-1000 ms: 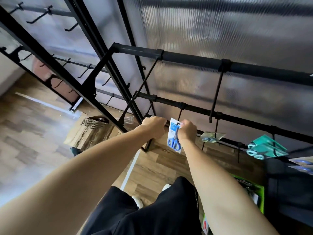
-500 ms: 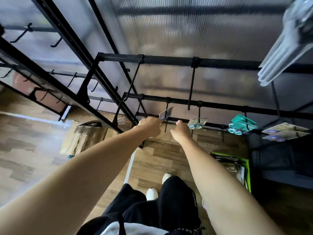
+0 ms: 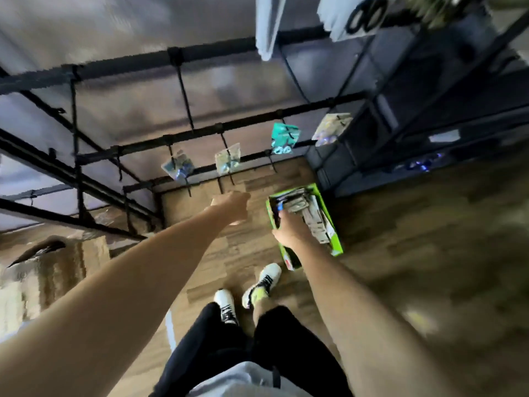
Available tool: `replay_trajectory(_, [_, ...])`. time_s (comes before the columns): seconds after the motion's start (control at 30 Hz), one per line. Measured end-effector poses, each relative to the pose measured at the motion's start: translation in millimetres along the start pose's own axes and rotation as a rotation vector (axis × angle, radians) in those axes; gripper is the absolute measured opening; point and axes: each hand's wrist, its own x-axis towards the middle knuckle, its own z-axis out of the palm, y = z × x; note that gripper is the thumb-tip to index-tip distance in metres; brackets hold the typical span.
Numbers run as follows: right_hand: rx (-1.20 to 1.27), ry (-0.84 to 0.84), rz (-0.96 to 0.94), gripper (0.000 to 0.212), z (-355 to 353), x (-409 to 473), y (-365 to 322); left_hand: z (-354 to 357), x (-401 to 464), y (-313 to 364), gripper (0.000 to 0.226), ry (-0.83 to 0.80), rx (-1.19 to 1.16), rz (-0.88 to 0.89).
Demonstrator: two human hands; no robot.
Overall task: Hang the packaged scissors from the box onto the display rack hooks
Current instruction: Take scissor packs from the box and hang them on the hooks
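The green box [image 3: 335, 242] stands on the wooden floor, full of packaged scissors [image 3: 310, 216]. My right hand [image 3: 288, 228] reaches down into its left side, fingertips by a blue-handled pack; blur hides whether it grips one. My left hand [image 3: 234, 206] hovers loosely curled and holding nothing, just below the black display rack [image 3: 200, 133]. On the rack's hooks hang a clear pack [image 3: 177, 167], a second clear pack [image 3: 228, 159], a teal pack [image 3: 284, 138] and another pack [image 3: 332, 128] further right.
An open cardboard box [image 3: 57, 262] sits on the floor at the left. A dark shelf unit [image 3: 429, 124] rises behind the green box on the right. White packages [image 3: 266, 24] hang at the top. My shoes [image 3: 257, 287] stand beside the green box.
Both hands have left the hook, and the blue-handled pack now hangs there. My view swung right and down; my right hand dropped into the green box and my left hand drew back.
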Motion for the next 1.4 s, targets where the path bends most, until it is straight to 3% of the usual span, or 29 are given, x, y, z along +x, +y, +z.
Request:
replay_trajectory(0.23, [0.178, 0.088, 0.182, 0.036, -17.0, -21.8, 121.1, 44.8, 54.1, 120.1, 0.036, -0.071, 0.167, 0.194])
replay_trajectory(0.3, [0.233, 0.073, 0.216, 0.038, -19.5, -15.7, 152.2, 57.6, 82.7, 146.8, 0.044, -0.108, 0.155, 0.185])
replay_trajectory(0.43, [0.365, 0.039, 0.255, 0.043, -16.4, 10.5, 222.8, 78.5, 127.8, 205.0, 0.026, -0.138, 0.209, 0.174])
replay_trajectory(0.73, [0.64, -0.051, 0.485, 0.045, 18.1, 89.8, 349.8, 120.8, 204.2, 304.7, 0.031, -0.242, 0.242, 0.109])
replay_trajectory(0.9, [0.722, -0.079, 0.523, 0.05, 65.1, 145.9, 374.7, 156.4, 271.8, 311.8, 0.045, -0.344, 0.45, 0.142])
replay_trajectory(1.0, [0.742, -0.076, 0.561, 0.044, 102.5, 181.2, 377.0, 186.6, 312.5, 303.5, 0.044, -0.337, 0.537, 0.216])
replay_trajectory(1.27, [0.95, -0.099, 0.689, 0.036, 224.3, 283.0, 364.3, 288.7, 423.7, 242.4, 0.039, -0.387, 0.731, 0.443])
replay_trajectory(1.4, [1.055, -0.049, 0.724, 0.043, 276.6, 334.9, 359.4, 322.8, 467.7, 216.1, 0.047, -0.392, 0.87, 0.568])
